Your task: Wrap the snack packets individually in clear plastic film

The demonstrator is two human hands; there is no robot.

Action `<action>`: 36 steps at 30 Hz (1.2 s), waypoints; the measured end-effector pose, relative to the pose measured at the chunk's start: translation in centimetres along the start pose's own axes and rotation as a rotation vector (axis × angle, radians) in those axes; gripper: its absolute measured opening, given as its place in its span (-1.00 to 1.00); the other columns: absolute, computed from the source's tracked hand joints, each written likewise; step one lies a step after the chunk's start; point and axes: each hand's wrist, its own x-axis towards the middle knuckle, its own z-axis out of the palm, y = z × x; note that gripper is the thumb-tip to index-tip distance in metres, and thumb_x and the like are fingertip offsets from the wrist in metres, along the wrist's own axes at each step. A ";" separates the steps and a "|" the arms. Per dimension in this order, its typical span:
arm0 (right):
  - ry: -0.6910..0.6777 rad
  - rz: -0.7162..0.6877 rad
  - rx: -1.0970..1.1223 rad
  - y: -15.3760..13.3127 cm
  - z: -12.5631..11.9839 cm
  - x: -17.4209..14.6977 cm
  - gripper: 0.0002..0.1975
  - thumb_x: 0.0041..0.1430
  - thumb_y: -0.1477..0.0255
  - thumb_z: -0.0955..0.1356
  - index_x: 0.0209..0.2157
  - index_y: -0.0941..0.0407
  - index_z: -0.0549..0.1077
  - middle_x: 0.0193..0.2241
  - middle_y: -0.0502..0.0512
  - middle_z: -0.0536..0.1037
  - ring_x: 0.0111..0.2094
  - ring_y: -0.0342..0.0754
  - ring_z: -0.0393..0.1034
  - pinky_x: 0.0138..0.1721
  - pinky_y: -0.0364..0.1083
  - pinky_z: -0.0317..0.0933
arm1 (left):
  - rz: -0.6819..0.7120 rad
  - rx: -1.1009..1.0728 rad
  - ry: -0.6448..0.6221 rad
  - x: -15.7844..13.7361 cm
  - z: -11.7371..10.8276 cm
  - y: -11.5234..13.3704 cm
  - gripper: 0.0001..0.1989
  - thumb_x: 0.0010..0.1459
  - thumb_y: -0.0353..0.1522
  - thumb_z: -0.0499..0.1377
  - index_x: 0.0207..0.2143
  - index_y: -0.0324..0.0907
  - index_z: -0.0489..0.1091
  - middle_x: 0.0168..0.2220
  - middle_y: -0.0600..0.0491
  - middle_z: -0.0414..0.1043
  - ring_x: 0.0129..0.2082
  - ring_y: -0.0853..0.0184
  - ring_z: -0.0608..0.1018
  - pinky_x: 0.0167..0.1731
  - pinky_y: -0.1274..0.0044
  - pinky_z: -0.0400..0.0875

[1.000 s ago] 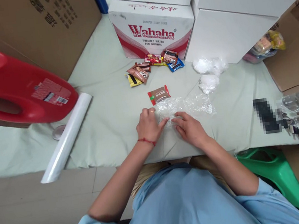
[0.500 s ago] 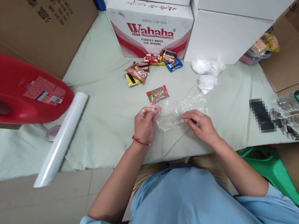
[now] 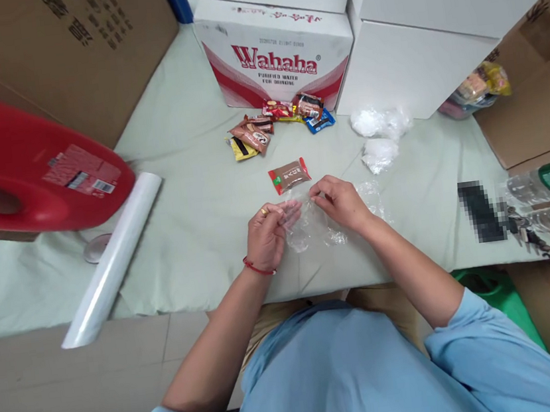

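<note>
A crinkled, see-through plastic bag lies spread on the cloth between my hands; its exact outline is hard to make out. My left hand, with a ring and a red cord bracelet, holds its left side, and the fingertips show through the plastic. My right hand pinches the upper edge with thumb and forefinger. Just beyond the bag lies a brown snack packet with red ends, touched by neither hand. Farther back are several small wrapped snacks, among them a brown packet and a blue one.
A white-and-red water carton stands behind the snacks. Crumpled clear plastic lies to the right. On the left are a white roll and a big red jug. Keys and plastic bottles lie at the right edge.
My right hand has moved left and away from me along the plastic, nearer my left hand. The fingers of my left hand have straightened somewhat inside or behind the film.
</note>
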 end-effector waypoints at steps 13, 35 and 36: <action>-0.187 -0.232 -0.127 -2.1 -0.1 -0.7 -0.78 0.44 0.49 0.19 -0.20 0.07 0.45 -0.15 0.15 0.58 -0.12 -0.02 0.45 -0.10 -0.06 0.30 | -0.378 0.530 -0.031 3.7 -1.0 3.2 -0.47 -0.10 0.08 0.42 -0.38 -0.17 0.45 -0.40 0.00 0.58 -0.40 0.27 0.62 -0.45 0.52 0.41; 0.070 0.158 -0.063 1.7 -7.8 -16.9 -0.58 0.35 0.19 0.38 0.18 -0.01 0.44 0.13 0.28 0.49 0.00 0.12 0.52 -0.12 0.07 0.53 | 0.071 1.038 0.183 -6.9 -8.4 3.6 -0.38 -0.02 -0.16 0.35 0.10 -0.13 0.39 0.13 -0.14 0.43 0.13 0.05 0.52 0.01 0.27 0.52; 0.112 0.238 -0.056 2.2 -7.9 -16.0 -0.45 0.29 0.12 0.41 0.24 -0.01 0.38 0.15 0.30 0.47 0.02 0.14 0.51 -0.10 0.09 0.52 | 0.120 1.155 0.123 -7.1 -8.2 4.2 -0.32 0.01 -0.17 0.33 0.19 -0.12 0.34 0.22 -0.17 0.36 0.24 0.01 0.45 0.13 0.19 0.45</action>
